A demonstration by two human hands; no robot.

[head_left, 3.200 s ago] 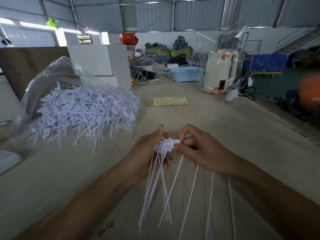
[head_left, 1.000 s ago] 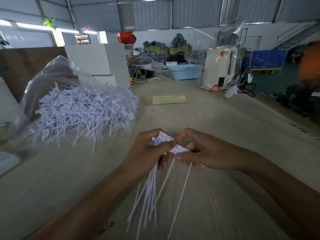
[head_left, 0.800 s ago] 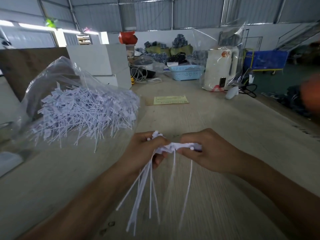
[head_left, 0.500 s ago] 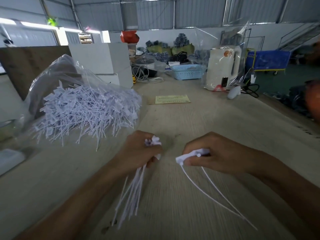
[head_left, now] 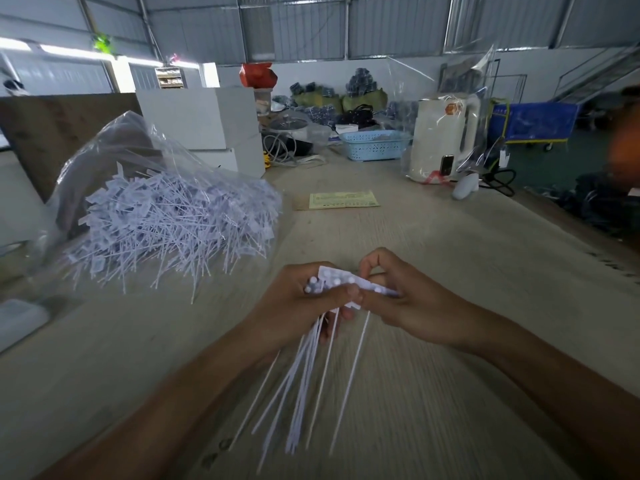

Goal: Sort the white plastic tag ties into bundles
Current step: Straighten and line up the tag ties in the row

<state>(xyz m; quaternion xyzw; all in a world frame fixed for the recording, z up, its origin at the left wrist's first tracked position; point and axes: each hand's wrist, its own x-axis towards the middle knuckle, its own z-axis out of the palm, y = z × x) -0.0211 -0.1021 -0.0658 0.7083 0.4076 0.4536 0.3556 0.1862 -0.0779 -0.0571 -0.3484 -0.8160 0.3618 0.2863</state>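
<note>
Left hand: the left hand grips a bundle of tag ties by the heads, tails hanging toward the person.
Right hand: the right hand pinches tie heads touching the left hand's thumb.
Loose ties: a pile in a clear bag lies on the desk, beyond and left of the left hand.

Left hand grips bundle of ties, right hand pinches their heads; tie pile on tabletop.
</note>
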